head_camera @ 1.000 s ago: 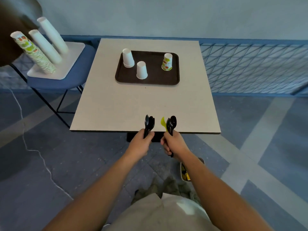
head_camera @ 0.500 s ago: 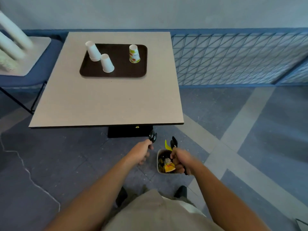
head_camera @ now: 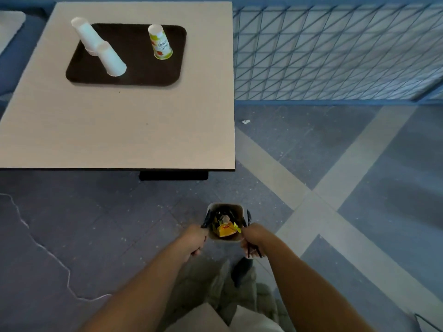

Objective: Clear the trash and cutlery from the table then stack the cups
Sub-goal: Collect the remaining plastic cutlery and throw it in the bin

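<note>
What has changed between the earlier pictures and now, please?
Both hands moved from the near edge of the table down to the bin on the floor. The left hand and right hand now flank its rim, each gripping black cutlery as before. The three cups on the tray stayed put.

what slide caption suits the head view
Left hand and right hand hold black cutlery at the floor bin; three cups sit on the tray.

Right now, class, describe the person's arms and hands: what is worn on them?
The left arm and right arm are bare as far up as the view shows, with no sleeves. The left hand and right hand wear no gloves; no watch, band or ring shows.
</note>
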The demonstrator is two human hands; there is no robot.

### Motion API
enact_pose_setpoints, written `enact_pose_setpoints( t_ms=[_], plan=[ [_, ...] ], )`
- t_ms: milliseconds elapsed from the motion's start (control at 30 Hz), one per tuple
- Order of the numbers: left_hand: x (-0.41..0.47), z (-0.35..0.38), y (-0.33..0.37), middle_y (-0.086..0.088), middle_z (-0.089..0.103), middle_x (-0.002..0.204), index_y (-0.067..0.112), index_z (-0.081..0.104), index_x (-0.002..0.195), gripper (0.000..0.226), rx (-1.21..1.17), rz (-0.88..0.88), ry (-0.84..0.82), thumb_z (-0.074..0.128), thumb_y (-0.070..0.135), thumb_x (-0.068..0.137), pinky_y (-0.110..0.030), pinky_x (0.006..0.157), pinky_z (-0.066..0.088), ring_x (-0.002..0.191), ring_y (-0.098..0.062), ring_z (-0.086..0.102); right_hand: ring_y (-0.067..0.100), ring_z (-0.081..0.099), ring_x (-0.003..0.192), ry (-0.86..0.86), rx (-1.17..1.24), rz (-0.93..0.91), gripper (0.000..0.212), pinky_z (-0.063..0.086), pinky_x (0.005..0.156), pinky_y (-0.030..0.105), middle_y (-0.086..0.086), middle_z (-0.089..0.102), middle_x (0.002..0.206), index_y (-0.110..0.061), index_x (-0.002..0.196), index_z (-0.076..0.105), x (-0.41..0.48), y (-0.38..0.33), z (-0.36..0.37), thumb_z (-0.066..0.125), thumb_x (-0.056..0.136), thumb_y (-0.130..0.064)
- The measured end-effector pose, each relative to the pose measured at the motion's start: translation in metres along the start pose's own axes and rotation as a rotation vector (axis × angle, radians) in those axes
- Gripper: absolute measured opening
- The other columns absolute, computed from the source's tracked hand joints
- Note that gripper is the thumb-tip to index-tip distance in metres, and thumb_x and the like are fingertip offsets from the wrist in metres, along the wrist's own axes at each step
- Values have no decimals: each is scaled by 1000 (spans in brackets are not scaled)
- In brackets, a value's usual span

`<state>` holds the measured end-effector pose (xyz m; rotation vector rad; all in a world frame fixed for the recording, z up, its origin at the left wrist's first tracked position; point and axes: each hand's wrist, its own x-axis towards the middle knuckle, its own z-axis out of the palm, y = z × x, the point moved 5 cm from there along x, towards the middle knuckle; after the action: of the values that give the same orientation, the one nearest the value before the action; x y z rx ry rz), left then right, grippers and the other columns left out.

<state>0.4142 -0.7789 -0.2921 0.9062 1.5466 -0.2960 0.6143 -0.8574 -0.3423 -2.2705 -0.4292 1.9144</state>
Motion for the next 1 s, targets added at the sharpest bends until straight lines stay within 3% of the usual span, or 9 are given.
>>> enact_pose_setpoints(
  t_ms=[167, 233, 300, 367, 433, 567, 667, 733, 1000],
  plan=[
    [80, 18, -9, -4, 40, 59, 10, 53, 79, 32, 50, -82, 40, 41, 24, 106, -24, 44, 25, 45, -14, 33, 31, 63, 68, -61, -72, 94, 9, 63, 80, 49, 22, 63, 74, 1, 82, 64, 90, 12, 26, 56, 85, 0],
    [117, 27, -14, -5, 42, 58, 7, 55, 84, 31, 70, -100, 37, 40, 23, 106, -24, 43, 28, 43, -14, 36, 29, 61, 66, -51, -57, 95, 12, 62, 71, 42, 19, 61, 76, -6, 81, 60, 116, 10, 33, 55, 90, 0],
    [152, 36, -20, -7, 48, 57, 3, 58, 87, 31, 79, -91, 28, 40, 20, 107, -25, 43, 34, 43, -16, 42, 28, 63, 72, -6, -45, 97, 8, 62, 73, 40, 17, 63, 84, -5, 94, 62, 148, 14, 38, 55, 96, -8],
    [183, 45, -26, -10, 57, 58, -1, 61, 90, 29, 43, -73, 10, 43, 15, 107, -25, 45, 42, 45, -17, 52, 29, 66, 71, -3, 10, 139, 22, 64, 76, 42, 18, 66, 84, 1, 110, 63, 176, 22, 46, 58, 99, -17],
    [207, 52, -29, -15, 66, 72, -5, 64, 107, 25, -36, -79, 9, 49, 15, 105, -29, 55, 54, 55, -20, 63, 28, 68, 67, -20, 69, 138, 36, 63, 66, 39, 19, 67, 84, 2, 116, 61, 201, 24, 53, 62, 100, -31],
    [222, 48, -23, -12, 67, 115, 12, 60, 131, 39, 233, 30, 79, 51, 41, 106, -27, 61, 51, 84, -22, 64, 36, 64, 114, 146, 56, 24, 66, 56, 92, 43, 19, 61, 133, -10, 145, 48, 233, 24, 52, 63, 93, -48],
    [209, 44, -15, -10, 59, 146, 25, 46, 152, 48, 350, 212, 136, 48, 41, 107, -34, 95, 47, 125, -31, 59, 34, 57, 125, 229, 30, -76, 66, 51, 101, 43, 15, 51, 145, -22, 157, 36, 206, 16, 46, 57, 97, -40],
    [187, 41, -11, -9, 49, 156, 24, 37, 159, 54, 309, 260, 163, 49, 37, 108, -35, 104, 41, 139, -31, 50, 33, 52, 132, 249, -6, -147, 64, 46, 105, 41, 13, 43, 153, -23, 158, 35, 178, 8, 45, 54, 99, -37],
    [67, 5, 29, -2, 40, 163, 32, 40, 157, 58, 126, 368, 289, 57, 43, 103, -40, 118, 35, 149, -25, 39, 29, 52, 132, 255, -118, -376, 55, 43, 109, 38, 9, 44, 152, -21, 152, 45, 44, -52, 41, 56, 99, -27]
  ],
)
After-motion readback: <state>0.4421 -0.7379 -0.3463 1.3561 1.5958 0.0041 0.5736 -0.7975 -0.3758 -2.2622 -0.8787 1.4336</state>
